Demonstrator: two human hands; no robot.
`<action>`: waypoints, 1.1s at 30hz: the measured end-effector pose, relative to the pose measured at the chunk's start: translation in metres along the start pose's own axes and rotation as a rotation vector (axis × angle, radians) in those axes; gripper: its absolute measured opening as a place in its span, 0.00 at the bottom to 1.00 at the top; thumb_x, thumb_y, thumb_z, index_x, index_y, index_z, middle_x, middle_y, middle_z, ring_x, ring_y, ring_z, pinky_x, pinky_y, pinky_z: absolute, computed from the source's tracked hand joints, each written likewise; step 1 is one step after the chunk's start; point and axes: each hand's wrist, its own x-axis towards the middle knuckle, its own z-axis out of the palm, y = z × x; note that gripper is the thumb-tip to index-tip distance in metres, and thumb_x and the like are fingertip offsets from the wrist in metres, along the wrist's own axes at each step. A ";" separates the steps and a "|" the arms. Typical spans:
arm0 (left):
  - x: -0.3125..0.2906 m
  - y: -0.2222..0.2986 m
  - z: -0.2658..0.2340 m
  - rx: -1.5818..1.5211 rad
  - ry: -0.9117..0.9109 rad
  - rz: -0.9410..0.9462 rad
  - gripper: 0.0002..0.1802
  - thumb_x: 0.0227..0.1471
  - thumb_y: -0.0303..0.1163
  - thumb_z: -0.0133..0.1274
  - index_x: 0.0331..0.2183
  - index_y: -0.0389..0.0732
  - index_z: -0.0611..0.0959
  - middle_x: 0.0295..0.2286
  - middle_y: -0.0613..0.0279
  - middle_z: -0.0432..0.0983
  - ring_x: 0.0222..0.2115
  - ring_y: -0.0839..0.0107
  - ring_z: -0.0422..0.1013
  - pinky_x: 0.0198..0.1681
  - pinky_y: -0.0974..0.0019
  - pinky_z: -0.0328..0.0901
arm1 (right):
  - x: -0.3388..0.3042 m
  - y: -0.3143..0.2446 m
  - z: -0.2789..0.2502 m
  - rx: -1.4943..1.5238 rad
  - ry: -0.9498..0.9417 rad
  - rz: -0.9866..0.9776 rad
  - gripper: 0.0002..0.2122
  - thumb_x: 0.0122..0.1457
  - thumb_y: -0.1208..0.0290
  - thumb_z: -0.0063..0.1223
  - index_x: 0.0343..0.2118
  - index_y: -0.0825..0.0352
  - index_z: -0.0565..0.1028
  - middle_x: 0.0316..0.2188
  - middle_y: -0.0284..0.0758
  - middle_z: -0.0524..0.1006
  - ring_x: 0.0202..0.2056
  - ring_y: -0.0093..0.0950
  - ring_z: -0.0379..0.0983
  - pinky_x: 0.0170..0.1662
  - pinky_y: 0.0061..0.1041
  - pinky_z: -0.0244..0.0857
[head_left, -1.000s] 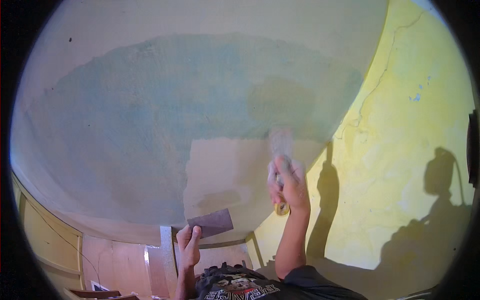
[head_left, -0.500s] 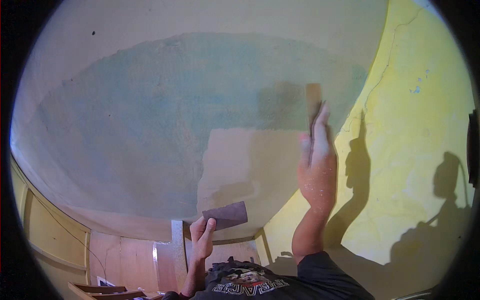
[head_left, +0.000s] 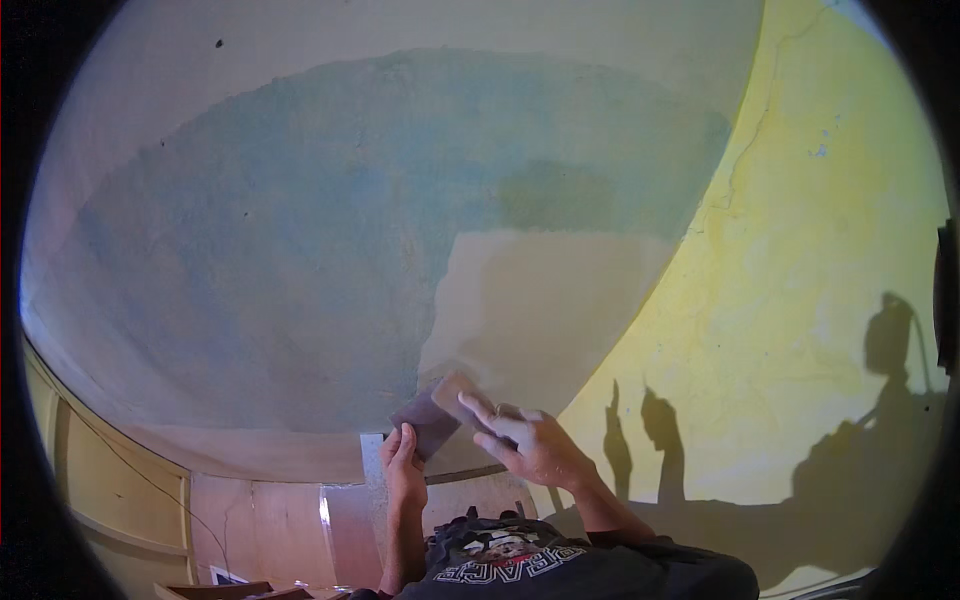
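1. Left hand (head_left: 403, 462), 7 o'clock, gripping grey plate (head_left: 428, 425); right hand (head_left: 540, 448), 5 o'clock, gripping scraper (head_left: 457, 393). Scraper overlaps plate; blurred, contact unclear.
2. Step, probably: loading or wiping scraper on plate. Next move likely calls for a level plate, steady scraper edge.
3. Pale patch (head_left: 570, 300) toward 3 o'clock, blue-green patch (head_left: 330, 200) 10 o'clock, yellow wall (head_left: 800, 260) farther 3 o'clock.
4. Shadow (head_left: 555, 195), 1 o'clock, dims blue-green; could hide flaws.
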 end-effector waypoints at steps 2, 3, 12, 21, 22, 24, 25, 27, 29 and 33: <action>-0.005 0.007 0.010 -0.088 -0.044 0.006 0.21 0.66 0.42 0.48 0.49 0.36 0.80 0.44 0.66 0.77 0.45 0.73 0.72 0.49 0.69 0.64 | -0.025 0.020 0.021 -0.082 -0.097 0.053 0.23 0.62 0.67 0.54 0.61 0.59 0.69 0.31 0.49 0.78 0.30 0.46 0.75 0.37 0.37 0.70; -0.007 0.009 0.008 -0.096 -0.060 0.002 0.20 0.66 0.41 0.48 0.48 0.36 0.80 0.43 0.67 0.77 0.44 0.74 0.72 0.49 0.69 0.63 | -0.035 0.028 0.029 -0.158 -0.186 0.117 0.23 0.62 0.65 0.53 0.61 0.60 0.70 0.31 0.48 0.78 0.30 0.46 0.76 0.37 0.38 0.70; -0.020 -0.017 -0.007 0.467 -0.371 0.007 0.18 0.65 0.34 0.48 0.49 0.32 0.81 0.41 0.70 0.77 0.43 0.80 0.67 0.50 0.71 0.61 | -0.082 0.059 0.050 0.265 -0.300 0.271 0.26 0.61 0.65 0.58 0.62 0.66 0.68 0.26 0.45 0.79 0.23 0.25 0.72 0.36 0.26 0.69; -0.016 -0.027 -0.012 0.383 -0.332 0.201 0.19 0.65 0.35 0.48 0.52 0.32 0.78 0.37 0.68 0.77 0.39 0.78 0.68 0.46 0.71 0.62 | -0.095 0.038 0.049 0.440 -0.133 0.525 0.24 0.65 0.67 0.52 0.64 0.63 0.65 0.23 0.33 0.76 0.18 0.19 0.66 0.24 0.21 0.63; -0.012 -0.022 -0.008 0.517 -0.417 0.192 0.19 0.66 0.35 0.48 0.51 0.33 0.79 0.32 0.71 0.75 0.34 0.80 0.66 0.40 0.72 0.62 | -0.099 0.042 0.052 0.573 -0.159 0.532 0.21 0.66 0.67 0.51 0.60 0.67 0.68 0.22 0.30 0.75 0.16 0.17 0.64 0.21 0.20 0.60; -0.021 -0.007 0.000 0.563 -0.512 0.234 0.19 0.66 0.36 0.48 0.51 0.34 0.79 0.26 0.73 0.68 0.29 0.81 0.60 0.33 0.73 0.58 | -0.105 0.055 0.057 0.692 -0.199 0.642 0.14 0.66 0.66 0.50 0.46 0.72 0.74 0.21 0.31 0.75 0.14 0.17 0.65 0.18 0.21 0.59; -0.023 0.005 0.001 0.641 -0.545 0.187 0.19 0.65 0.35 0.48 0.51 0.34 0.79 0.26 0.73 0.69 0.30 0.81 0.60 0.33 0.73 0.59 | -0.105 0.058 0.061 0.693 -0.167 0.684 0.13 0.67 0.65 0.50 0.44 0.73 0.73 0.21 0.32 0.75 0.14 0.18 0.66 0.17 0.21 0.60; -0.022 0.004 0.005 0.600 -0.553 0.314 0.18 0.64 0.34 0.49 0.51 0.33 0.79 0.26 0.73 0.68 0.29 0.81 0.60 0.33 0.72 0.60 | -0.104 0.059 0.058 0.676 -0.090 0.751 0.13 0.68 0.64 0.47 0.36 0.73 0.72 0.21 0.34 0.75 0.13 0.20 0.66 0.16 0.21 0.60; -0.021 -0.013 -0.005 0.619 -0.464 0.309 0.19 0.64 0.33 0.49 0.52 0.33 0.78 0.27 0.72 0.70 0.30 0.81 0.60 0.35 0.73 0.60 | -0.107 0.063 0.053 0.730 0.022 0.738 0.14 0.68 0.64 0.47 0.35 0.73 0.72 0.20 0.34 0.74 0.13 0.20 0.66 0.16 0.21 0.60; -0.029 -0.017 0.010 0.528 -0.364 0.206 0.25 0.65 0.37 0.49 0.58 0.31 0.73 0.49 0.62 0.76 0.49 0.75 0.66 0.55 0.69 0.58 | -0.111 0.061 0.051 0.836 0.049 0.731 0.15 0.68 0.64 0.46 0.32 0.73 0.72 0.18 0.37 0.75 0.12 0.21 0.66 0.16 0.20 0.59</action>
